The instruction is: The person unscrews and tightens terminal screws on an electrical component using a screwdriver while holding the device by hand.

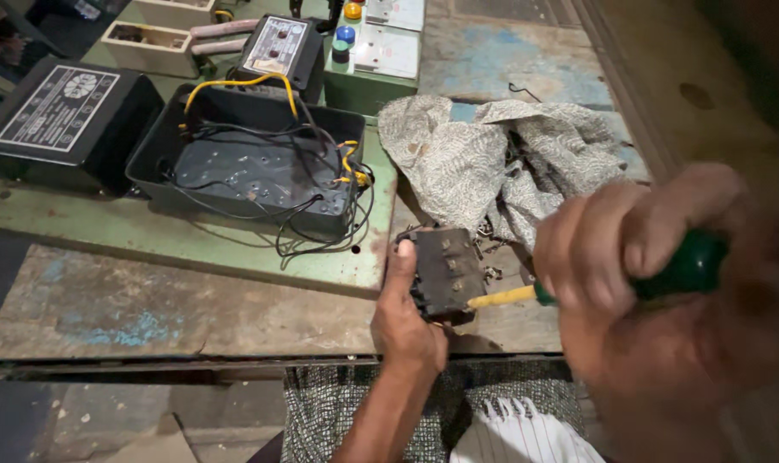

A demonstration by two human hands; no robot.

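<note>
A: What's in hand rn?

B: Left hand grips a small dark switch block, fingers wrapped round its left edge, thumb up along the side. It's held just above the near edge of the surface, a bit right of centre.

A: And the other?

B: Right hand, close to the cam and blurred, fingers closed tight round the green handle of a screwdriver. Yellow shaft points left, tip at the block's lower right corner, touching or nearly so; can't tell exactly w/ the blur.

A: So which step?

B: Looks like working a screw on the block: loosening or tightening, can't say which. I'd judge it mid-job.

A: What does the next move need?

B: Prob. keeping the tip seated square in the screw head and the block steady vs the twist. Slip risk: the left thumb sits near the tip's path.

A: Anything else around?

B: Far left of the block, an open black box w/ loose black and yellow wires inside, sitting on a green panel. A black lid w/ a white label further left. Crumpled patterned cloth just beyond the block, w/ some small metal bits near it. Green control box w/ coloured buttons at the far edge.
</note>
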